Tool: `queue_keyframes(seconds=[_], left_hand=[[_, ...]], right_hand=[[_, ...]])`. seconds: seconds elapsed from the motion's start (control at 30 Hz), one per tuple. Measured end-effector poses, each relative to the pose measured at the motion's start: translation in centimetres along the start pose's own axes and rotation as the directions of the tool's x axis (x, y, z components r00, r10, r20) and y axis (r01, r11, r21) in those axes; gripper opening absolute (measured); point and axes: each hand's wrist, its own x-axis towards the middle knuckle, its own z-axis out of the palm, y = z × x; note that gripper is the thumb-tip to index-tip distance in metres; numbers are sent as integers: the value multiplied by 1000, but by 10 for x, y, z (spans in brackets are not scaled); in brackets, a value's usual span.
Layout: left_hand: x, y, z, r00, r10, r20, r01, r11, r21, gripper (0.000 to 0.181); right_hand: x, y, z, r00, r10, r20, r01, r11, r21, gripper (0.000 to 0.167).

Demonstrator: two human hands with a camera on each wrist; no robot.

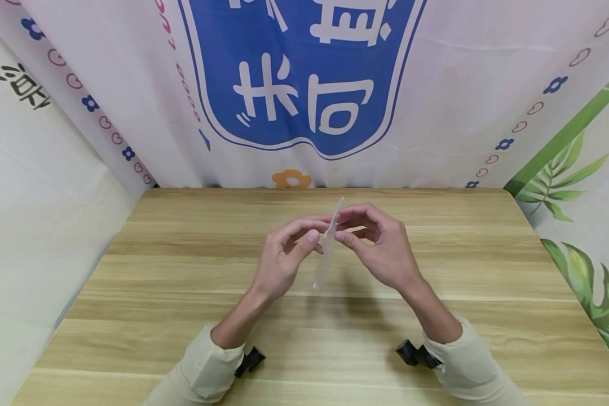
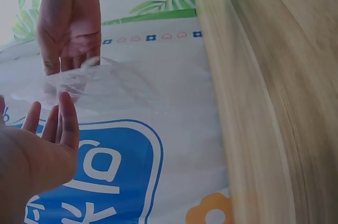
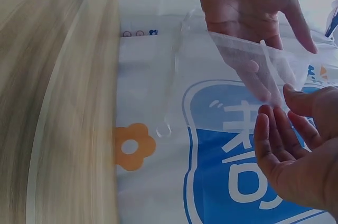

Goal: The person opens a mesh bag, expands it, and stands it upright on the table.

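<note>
A thin, see-through plastic bag [image 1: 326, 260] stands nearly edge-on to the head view, held in the air above the table. From its left side my left hand [image 1: 283, 256] pinches the upper part between thumb and fingers. My right hand [image 1: 383, 248] grips it from the other side, with curled fingers and the thumb against it. Through the clear bag [image 3: 253, 55] in the right wrist view, the left hand's fingers show. The left wrist view has the film of the bag [image 2: 121, 84] stretching out beyond both hands' fingertips.
Beneath the hands lies a wood-grain table [image 1: 182, 316]. A printed curtain [image 1: 147, 101] with a blue emblem hangs along its back edge, and leaf-patterned cloth [image 1: 578, 225] lines the right side. Small black devices [image 1: 417, 354] are strapped at the wrists, over pale sleeves.
</note>
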Motion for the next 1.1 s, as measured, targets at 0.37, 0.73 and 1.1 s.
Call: queue_keyframes(seconds=[0.37,0.73,1.1], left_hand=[[1,-2,6,995,-74,-61,75,997,17,23],[1,-3,5,996,-47,-71,51,997,64,8],[5,-1,-6,989,139,-51,-112,928,355,3]], right_hand=[[-2,0,5,999,-14,-41,14,1000,8,35],[-3,-2,4,995,-99,-32,97,994,-52,32],[-1,-5,-5,985,-168,-29,163,979,-124,28]])
